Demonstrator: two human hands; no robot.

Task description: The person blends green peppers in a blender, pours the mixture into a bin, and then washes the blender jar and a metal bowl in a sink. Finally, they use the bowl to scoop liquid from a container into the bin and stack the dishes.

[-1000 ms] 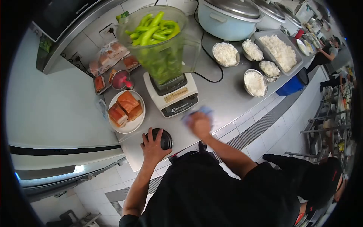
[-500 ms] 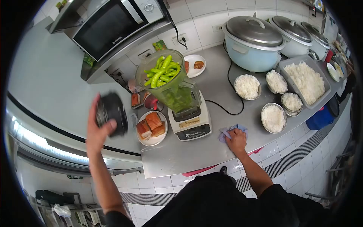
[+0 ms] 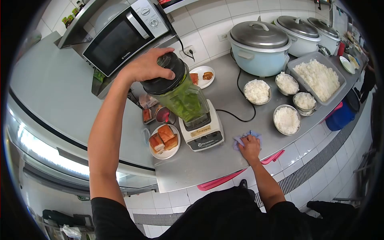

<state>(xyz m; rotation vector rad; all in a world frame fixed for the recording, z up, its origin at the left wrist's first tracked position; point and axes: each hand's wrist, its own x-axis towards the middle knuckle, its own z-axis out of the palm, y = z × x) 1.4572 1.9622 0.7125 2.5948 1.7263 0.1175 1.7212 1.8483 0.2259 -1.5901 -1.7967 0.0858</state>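
Observation:
My left hand (image 3: pixel 149 67) grips a black lid (image 3: pixel 169 78), which sits on top of the blender jar (image 3: pixel 186 100). Green pieces show through the jar's clear wall; the lid covers its mouth. The jar stands on a white blender base (image 3: pixel 201 130). My right hand (image 3: pixel 250 147) presses on a bluish cloth (image 3: pixel 237 145) on the steel counter, right of the base. A white plate (image 3: pixel 175 150) with several browned chunks (image 3: pixel 165 134) lies left of the base.
Behind stand rice cookers (image 3: pixel 260 52) and a microwave (image 3: pixel 120 38). Several bowls of rice (image 3: pixel 287 120) and a rice tray (image 3: pixel 343 85) are at the right. A second plate (image 3: pixel 206 83) sits behind the blender; a black cord (image 3: pixel 240 120) crosses the counter.
My left hand has brought the black lid from the left onto the jar, hiding the green peppers at its mouth. The right hand remains on the cloth. The view has shifted slightly.

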